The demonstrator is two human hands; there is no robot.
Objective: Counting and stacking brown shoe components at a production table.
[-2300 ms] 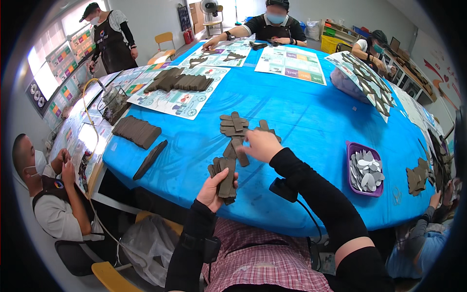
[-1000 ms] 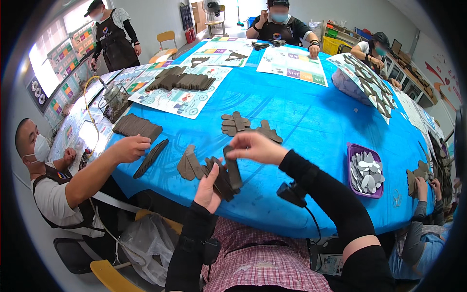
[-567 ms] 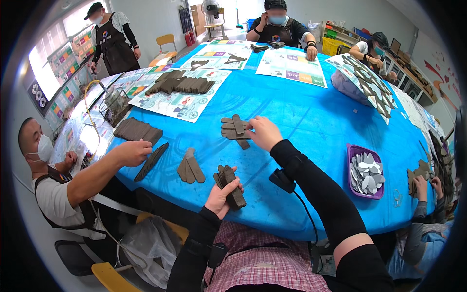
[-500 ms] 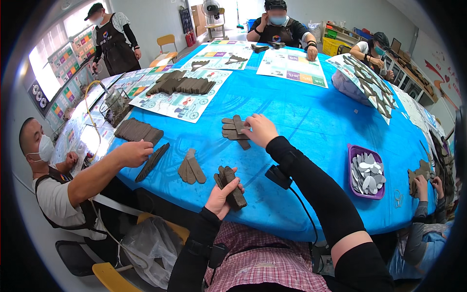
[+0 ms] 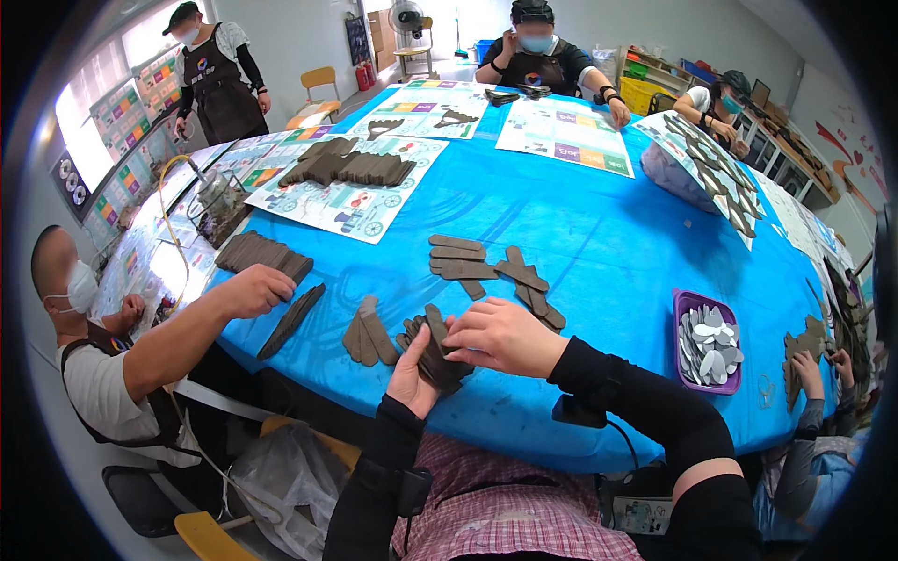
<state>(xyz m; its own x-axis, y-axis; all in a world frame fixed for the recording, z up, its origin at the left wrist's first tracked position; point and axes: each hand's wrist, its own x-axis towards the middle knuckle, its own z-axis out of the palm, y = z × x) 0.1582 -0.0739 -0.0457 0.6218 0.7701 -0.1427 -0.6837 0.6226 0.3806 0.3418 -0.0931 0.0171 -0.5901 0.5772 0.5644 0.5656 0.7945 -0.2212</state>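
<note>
My left hand (image 5: pixel 412 379) is closed around a bundle of flat brown strips with rounded ends (image 5: pixel 440 372), held over the table's near edge. The fingers of my right hand (image 5: pixel 500 338) are bent against the upper right side of this bundle. They pinch at a strip there, though the fingertips partly hide the contact. Beyond my hands, several loose strips (image 5: pixel 456 252) lie side by side on the blue cover, one of them slanting. Another crossed group of strips (image 5: pixel 531 282) lies just to their right. A fanned set of strips (image 5: pixel 368 334) rests left of the bundle.
A co-worker's hand (image 5: pixel 257 289) reaches in at left, near a long row of strips (image 5: pixel 265 254) and a narrow stack (image 5: pixel 291 321). Farther back, strips are heaped on a printed sheet (image 5: pixel 369 211). A purple basket (image 5: pixel 680 351) of grey-white ovals stands at right.
My right hand has come back from the loose strips to the bundle in my left hand. The crossed strips behind it now show. The seated co-worker opposite moved a hand rightward.
</note>
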